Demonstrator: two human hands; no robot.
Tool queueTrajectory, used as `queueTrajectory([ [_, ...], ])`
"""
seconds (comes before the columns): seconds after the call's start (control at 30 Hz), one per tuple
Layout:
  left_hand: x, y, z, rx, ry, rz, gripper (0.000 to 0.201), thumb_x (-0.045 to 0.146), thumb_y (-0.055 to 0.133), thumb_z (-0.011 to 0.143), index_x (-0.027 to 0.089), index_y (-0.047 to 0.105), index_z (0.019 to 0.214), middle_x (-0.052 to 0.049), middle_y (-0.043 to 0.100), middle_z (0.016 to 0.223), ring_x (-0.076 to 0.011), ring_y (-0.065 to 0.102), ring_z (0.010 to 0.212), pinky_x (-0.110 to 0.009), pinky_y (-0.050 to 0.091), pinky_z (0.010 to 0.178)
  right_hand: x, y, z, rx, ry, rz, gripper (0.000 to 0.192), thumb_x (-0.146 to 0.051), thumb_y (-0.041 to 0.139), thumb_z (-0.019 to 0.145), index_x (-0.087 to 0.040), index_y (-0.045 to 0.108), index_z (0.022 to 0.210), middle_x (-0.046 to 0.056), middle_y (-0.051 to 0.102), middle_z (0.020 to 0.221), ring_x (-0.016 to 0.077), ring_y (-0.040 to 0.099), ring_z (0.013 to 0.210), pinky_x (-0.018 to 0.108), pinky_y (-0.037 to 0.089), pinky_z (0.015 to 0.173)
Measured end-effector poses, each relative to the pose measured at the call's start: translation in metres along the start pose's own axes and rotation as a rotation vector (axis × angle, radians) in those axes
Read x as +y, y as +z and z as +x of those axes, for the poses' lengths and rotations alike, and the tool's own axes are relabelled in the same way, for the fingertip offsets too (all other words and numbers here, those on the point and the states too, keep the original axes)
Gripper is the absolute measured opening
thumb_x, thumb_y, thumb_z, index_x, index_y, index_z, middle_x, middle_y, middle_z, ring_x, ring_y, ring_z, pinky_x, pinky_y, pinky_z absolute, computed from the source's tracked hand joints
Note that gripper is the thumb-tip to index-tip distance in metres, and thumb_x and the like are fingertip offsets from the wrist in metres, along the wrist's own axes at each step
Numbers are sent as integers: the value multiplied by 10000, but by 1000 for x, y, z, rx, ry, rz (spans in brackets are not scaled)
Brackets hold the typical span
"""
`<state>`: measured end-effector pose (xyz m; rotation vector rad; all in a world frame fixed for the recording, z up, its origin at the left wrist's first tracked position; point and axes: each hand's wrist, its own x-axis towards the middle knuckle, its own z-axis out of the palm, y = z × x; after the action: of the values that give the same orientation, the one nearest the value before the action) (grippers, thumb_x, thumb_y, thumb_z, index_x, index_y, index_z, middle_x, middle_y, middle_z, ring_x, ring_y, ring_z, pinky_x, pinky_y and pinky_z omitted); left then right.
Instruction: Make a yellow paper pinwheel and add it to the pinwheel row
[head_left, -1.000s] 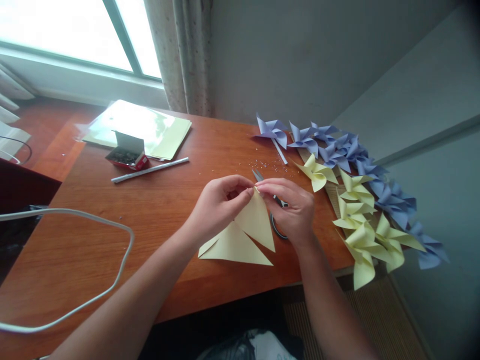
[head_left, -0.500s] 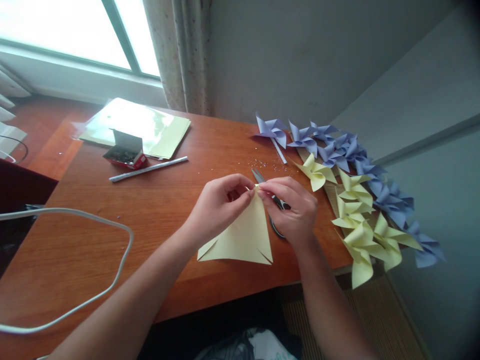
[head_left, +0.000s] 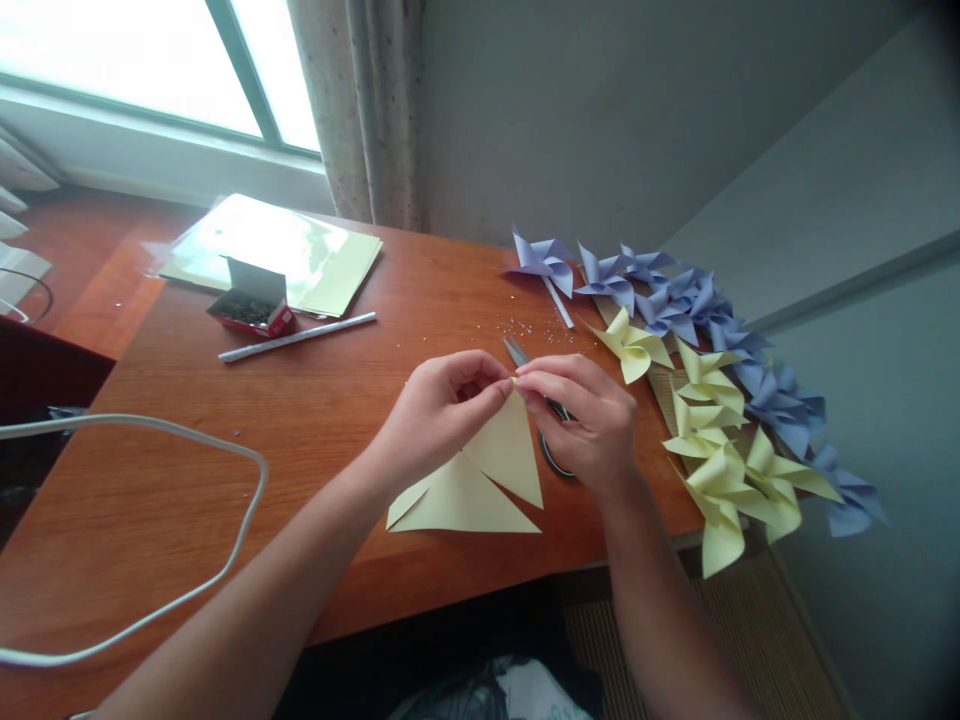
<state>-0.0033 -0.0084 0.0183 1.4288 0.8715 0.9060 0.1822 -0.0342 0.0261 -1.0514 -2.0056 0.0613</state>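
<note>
A pale yellow cut paper square (head_left: 480,480) lies near the front edge of the wooden table (head_left: 315,420), with one triangular flap lifted. My left hand (head_left: 439,410) and my right hand (head_left: 589,415) meet above it, both pinching the tip of that raised flap between fingertips. Grey scissors (head_left: 551,435) lie on the table under my right hand, mostly hidden by it.
Finished yellow pinwheels (head_left: 720,450) and lilac pinwheels (head_left: 675,300) are heaped at the table's right edge. At back left lie a sheet stack in plastic (head_left: 277,250), a small red box (head_left: 253,305) and a white stick (head_left: 296,338). A white cable (head_left: 187,440) loops at left.
The lifted flap dropped flatter half a second ago and now stands raised again, showing the cut between two triangles. Both hands stay pinched at its tip.
</note>
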Motion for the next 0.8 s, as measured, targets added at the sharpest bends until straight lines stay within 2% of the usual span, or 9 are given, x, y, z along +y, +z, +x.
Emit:
queueTrajectory([
  [0.33, 6, 0, 1, -32, -22, -107, 182, 322, 673, 873, 142, 702, 869, -27, 669, 807, -145, 579, 762, -239, 445, 672, -3, -6, 1, -9, -17, -1, 221, -79, 660, 892, -242, 731, 1023, 59, 771, 987, 195, 725, 899, 350, 613, 828],
  [0.47, 3, 1, 1, -30, 20, -75, 173, 316, 670, 876, 146, 704, 876, -25, 668, 790, -138, 580, 731, -234, 446, 652, -4, -7, 3, -21, -3, 9, 229, -89, 650, 893, -260, 738, 1017, 52, 773, 992, 206, 726, 903, 371, 617, 827],
  [0.8, -1, 1, 0, -6, 22, -64, 187, 327, 651, 891, 147, 699, 879, -45, 684, 825, -160, 608, 769, -259, 478, 696, -9, -9, 5, -79, 46, 13, 184, -95, 635, 908, -240, 723, 977, 65, 760, 1011, 203, 710, 947, 370, 601, 856],
])
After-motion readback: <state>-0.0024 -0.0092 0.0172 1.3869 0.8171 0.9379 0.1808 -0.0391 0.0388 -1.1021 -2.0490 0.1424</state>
